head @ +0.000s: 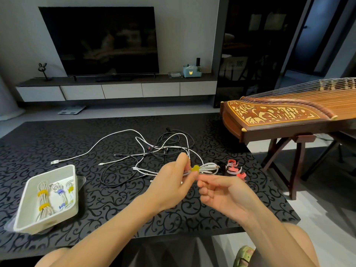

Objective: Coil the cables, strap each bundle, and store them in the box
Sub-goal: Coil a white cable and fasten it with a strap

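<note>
The left hand (173, 182) pinches a coiled white cable bundle (209, 168) at its yellow strap (195, 168), above the black patterned worktop (96, 209). The right hand (227, 193) is just beside it, with fingers loosely curled and holding nothing. At the left, a white rectangular plastic box (25, 214) holds strapped white bundles (44, 199). Loose white and black cables (154, 147) lie tangled on the worktop. A dark television (100, 39) stands behind.

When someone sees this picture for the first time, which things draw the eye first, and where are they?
In the centre, the left hand pinches a white bundle at its yellow strap, with the right hand open beside it. Behind them a tangle of loose white and black cables sprawls on the dark table, and a white box at the left holds strapped bundles. A wooden zither stands at the right.
</note>
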The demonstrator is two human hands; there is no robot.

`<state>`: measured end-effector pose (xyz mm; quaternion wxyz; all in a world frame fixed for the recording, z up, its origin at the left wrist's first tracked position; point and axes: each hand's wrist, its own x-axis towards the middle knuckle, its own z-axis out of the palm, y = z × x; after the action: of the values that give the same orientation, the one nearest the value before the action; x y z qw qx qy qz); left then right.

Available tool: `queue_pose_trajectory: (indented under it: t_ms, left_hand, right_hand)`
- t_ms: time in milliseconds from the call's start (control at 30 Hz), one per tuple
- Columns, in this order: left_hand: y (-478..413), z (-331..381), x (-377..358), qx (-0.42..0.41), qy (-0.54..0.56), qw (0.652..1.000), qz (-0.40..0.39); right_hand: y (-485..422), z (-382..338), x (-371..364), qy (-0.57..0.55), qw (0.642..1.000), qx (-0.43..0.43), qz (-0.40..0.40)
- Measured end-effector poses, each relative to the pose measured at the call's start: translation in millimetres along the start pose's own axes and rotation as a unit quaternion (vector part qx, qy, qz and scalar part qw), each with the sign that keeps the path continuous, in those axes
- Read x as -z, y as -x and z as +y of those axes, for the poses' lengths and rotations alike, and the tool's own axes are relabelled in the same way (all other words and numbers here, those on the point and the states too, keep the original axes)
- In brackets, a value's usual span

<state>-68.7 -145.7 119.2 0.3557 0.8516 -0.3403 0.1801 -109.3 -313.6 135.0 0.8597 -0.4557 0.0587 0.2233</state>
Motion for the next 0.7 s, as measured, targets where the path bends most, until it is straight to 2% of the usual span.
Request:
queue_pose_trajectory:
  t_ms: [67,133,200,267,367,433,533,700]
  left_hand:
    - [-2,3,-3,0.040,0.039,0.998,0.033]
    - [-6,7,-3,0.103,0.132,0.984,0.057]
    - [-12,11,-1,0.162,0.262,0.950,0.056]
    - [-16,14,2,0.206,0.386,0.899,0.034]
    - [-19,19,7,0.217,0.484,0.848,-0.016]
    - [-20,20,9,0.219,0.491,0.843,-0.016]
    - [-19,18,9,0.207,0.470,0.858,-0.003]
    - [-14,8,9,0.199,0.457,0.867,0.003]
  right_hand:
    - [1,4,5,-0.010,1.000,0.005,-0.008]
    - [0,9,9,0.013,1.000,0.023,-0.003]
    - [-2,11,12,0.102,0.992,0.065,0.031]
    - [-5,11,13,0.200,0.969,0.134,0.057]
    - [-8,8,6,0.269,0.934,0.233,0.023]
    - [-9,7,-4,0.269,0.921,0.281,0.021]
    - [-15,11,-9,0.268,0.903,0.331,0.059]
    - [-26,19,-18,0.212,0.903,0.359,0.104]
